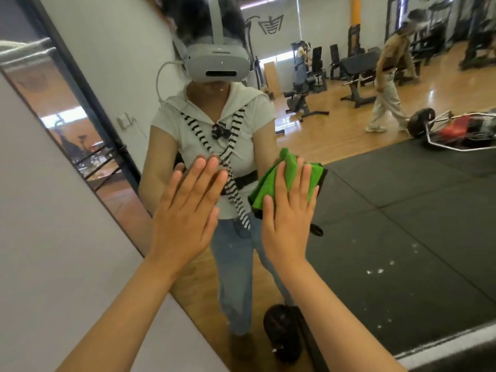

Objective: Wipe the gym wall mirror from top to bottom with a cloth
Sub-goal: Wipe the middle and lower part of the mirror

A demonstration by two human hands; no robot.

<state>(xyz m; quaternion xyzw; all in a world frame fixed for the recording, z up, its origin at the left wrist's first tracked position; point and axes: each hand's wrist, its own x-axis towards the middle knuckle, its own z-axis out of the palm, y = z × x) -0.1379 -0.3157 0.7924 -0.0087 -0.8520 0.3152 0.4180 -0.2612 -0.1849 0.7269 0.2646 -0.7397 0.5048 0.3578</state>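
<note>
Right hand (288,224) flat, fingers straight, pressing green cloth (287,173) onto mirror (402,210) at mid height, near mirror's left edge. Left hand (185,210) spread flat on bare glass just beside it, holding nothing. Progress looks about halfway down; cannot tell if upper glass is clean. White specks (379,271) toward lower right, so lower part likely undone. Wall (53,237) bounds left edge; open glass rightward and down to bottom edge.

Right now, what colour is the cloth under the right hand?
Bright green cloth, under the right hand; clearest in head view.
</note>
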